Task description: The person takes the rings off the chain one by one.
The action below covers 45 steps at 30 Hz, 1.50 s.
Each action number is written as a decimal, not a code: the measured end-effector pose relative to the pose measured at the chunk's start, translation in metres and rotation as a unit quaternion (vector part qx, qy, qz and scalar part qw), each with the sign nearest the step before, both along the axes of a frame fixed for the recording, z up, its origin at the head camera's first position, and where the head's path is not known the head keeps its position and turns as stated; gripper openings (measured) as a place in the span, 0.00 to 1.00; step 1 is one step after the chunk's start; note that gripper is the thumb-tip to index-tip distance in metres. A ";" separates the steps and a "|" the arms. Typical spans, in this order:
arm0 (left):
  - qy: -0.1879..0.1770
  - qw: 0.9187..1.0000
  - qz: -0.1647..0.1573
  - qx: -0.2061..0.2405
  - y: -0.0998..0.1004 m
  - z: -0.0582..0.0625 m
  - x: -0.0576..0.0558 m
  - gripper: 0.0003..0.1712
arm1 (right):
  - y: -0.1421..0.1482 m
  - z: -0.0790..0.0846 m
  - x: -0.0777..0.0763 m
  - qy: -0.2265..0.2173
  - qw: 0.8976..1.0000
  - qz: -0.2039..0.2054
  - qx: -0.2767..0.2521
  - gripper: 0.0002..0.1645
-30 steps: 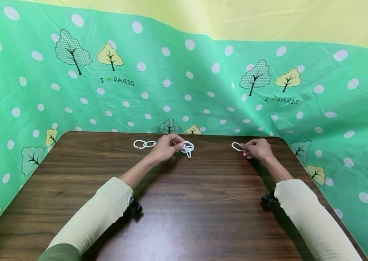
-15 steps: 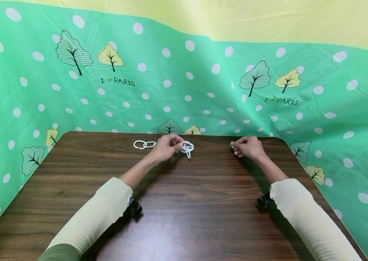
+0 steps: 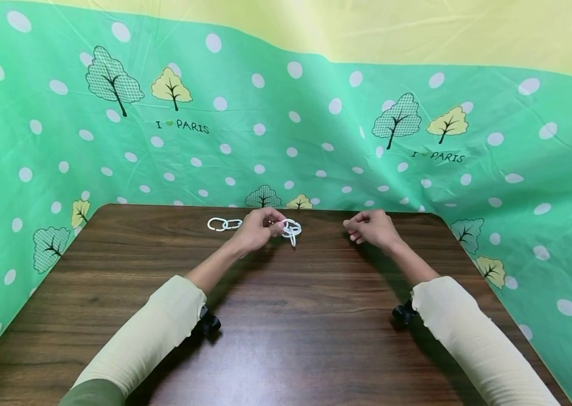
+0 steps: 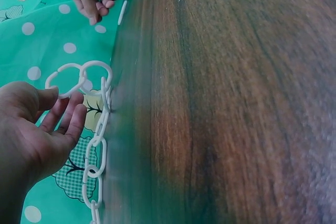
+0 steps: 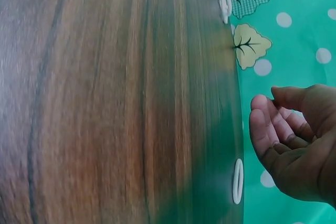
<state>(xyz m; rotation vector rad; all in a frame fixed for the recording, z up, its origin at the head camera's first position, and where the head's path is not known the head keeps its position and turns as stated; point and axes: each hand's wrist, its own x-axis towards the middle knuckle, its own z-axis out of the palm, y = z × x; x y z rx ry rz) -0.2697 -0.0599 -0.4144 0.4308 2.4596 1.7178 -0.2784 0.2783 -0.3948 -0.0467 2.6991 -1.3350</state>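
A white plastic chain of several oval links (image 4: 97, 150) lies near the table's far edge. My left hand (image 3: 258, 230) pinches an end link (image 4: 65, 71) between thumb and fingertips, raising it off the table. In the head view, linked rings (image 3: 292, 230) show right of that hand and more chain (image 3: 224, 225) to its left; the hand covers the stretch between. My right hand (image 3: 373, 228) hovers to the right, fingers loosely bent and holding nothing. A single loose white link (image 5: 238, 181) lies on the table beneath it, hidden by this hand in the head view.
The brown wood-grain table (image 3: 291, 316) ends just beyond both hands. Behind it hangs a green polka-dot cloth (image 3: 286, 129) printed with trees, and it also covers the sides. Black wrist cameras (image 3: 210, 322) sit under both cream sleeves (image 3: 144, 332).
My right hand has let go of the loose link and moved left toward the chain, its fingers now holding nothing. The left hand stays in place on its link.
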 end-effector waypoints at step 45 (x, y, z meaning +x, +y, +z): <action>0.000 1.000 0.002 0.020 0.007 -0.001 0.002 0.13 | -0.086 -0.008 0.011 0.055 0.988 0.129 -0.058 0.16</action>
